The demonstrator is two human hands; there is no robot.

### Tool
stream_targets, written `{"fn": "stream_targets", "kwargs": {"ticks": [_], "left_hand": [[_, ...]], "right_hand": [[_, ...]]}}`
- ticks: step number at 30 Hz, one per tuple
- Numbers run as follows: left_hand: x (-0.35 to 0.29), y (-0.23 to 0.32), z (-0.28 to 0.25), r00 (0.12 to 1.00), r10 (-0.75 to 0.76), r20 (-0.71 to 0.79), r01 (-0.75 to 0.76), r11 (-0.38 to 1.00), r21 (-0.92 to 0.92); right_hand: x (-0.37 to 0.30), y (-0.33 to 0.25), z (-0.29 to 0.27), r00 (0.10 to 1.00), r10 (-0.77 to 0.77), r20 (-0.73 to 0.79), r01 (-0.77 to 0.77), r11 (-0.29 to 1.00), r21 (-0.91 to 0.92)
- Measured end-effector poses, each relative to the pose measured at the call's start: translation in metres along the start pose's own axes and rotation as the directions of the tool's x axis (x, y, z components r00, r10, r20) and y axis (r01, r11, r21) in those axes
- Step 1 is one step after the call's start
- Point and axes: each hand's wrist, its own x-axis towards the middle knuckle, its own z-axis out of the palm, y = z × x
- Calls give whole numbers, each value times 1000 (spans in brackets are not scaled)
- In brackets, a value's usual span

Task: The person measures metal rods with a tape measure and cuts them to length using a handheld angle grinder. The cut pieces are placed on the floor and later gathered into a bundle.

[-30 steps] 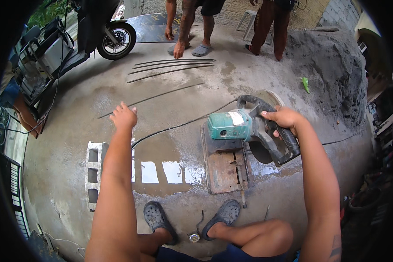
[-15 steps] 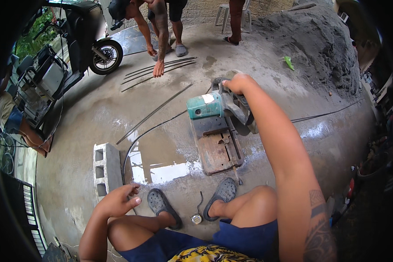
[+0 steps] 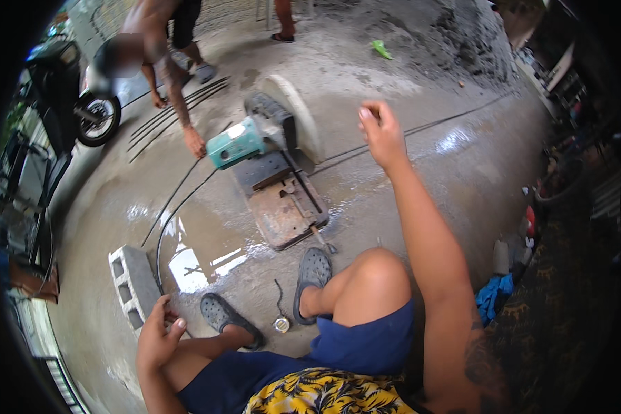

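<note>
Both my hands are empty, the left hand (image 3: 160,334) nearer, the right hand (image 3: 386,134) farther, around a cut-off saw (image 3: 252,143) on wet concrete (image 3: 372,210).
My left fingers curl loosely; my right, half bent, hang in the air beside the saw. It sits flat on its base (image 3: 272,219), likely for steadiness; its white label (image 3: 237,131) is unreadable. Beyond, a co-worker's hand (image 3: 195,142) is at a dark rod (image 3: 170,203), perhaps gripping it.
</note>
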Motion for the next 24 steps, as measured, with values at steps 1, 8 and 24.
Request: {"fn": "stream_targets", "kwargs": {"ticks": [1,8,24], "left_hand": [[12,7,9,1000,-1,14,1,1000,-21],[27,-53,10,984,-178,-15,177,984,-31],[44,-93,26,972,-226,-68,235,902,362]], "right_hand": [[-6,20,-38,992,128,-16,-129,989,-77],[-78,276,-59,775,625,91,-387,584,-714],[44,448,115,647,746,159,-677,658,-330]]}}
